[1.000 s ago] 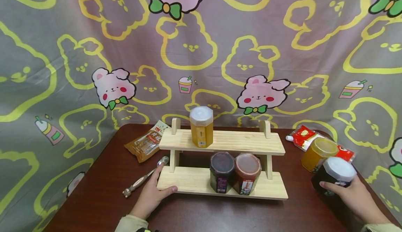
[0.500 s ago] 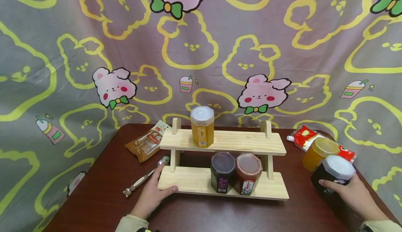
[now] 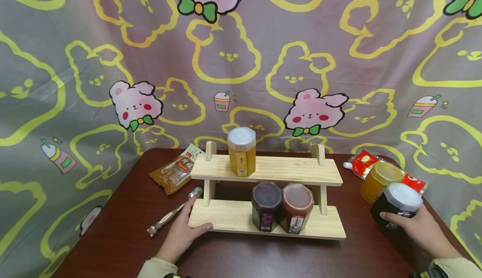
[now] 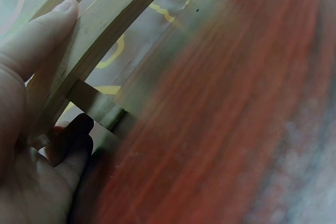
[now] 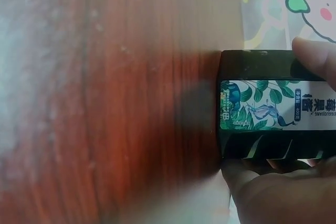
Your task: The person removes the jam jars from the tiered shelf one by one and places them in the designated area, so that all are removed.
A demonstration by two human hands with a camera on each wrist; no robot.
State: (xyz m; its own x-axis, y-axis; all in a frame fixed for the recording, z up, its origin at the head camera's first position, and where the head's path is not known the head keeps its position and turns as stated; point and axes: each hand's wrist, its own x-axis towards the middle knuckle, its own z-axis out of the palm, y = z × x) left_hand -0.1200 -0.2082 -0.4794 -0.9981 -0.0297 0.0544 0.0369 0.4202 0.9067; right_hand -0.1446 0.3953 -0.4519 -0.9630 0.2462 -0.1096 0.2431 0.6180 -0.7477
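My left hand (image 3: 182, 234) grips the left end of the lower board of a two-tier wooden shelf (image 3: 226, 213). In the left wrist view its thumb (image 4: 52, 32) lies along the board and other fingers curl beneath. At the right, my right hand (image 3: 423, 232) holds a dark jar of fruit jam (image 3: 391, 209) with a white lid. A leafy label (image 5: 262, 103) shows on that jar in the right wrist view. Just behind it stands a yellow jar (image 3: 374, 186), partly overlapped by it.
An amber jar (image 3: 242, 159) stands on the upper tier; a purple-dark jar (image 3: 266, 207) and a reddish jar (image 3: 297, 209) share the lower one. Left lie a brown packet (image 3: 175, 173) and a spoon (image 3: 165, 219). A red spouted pouch (image 3: 363, 163) lies back right.
My right hand, with the dark jam jar, has shifted slightly left and away from me, closer to the yellow jar. The left hand and the shelf have stayed put.
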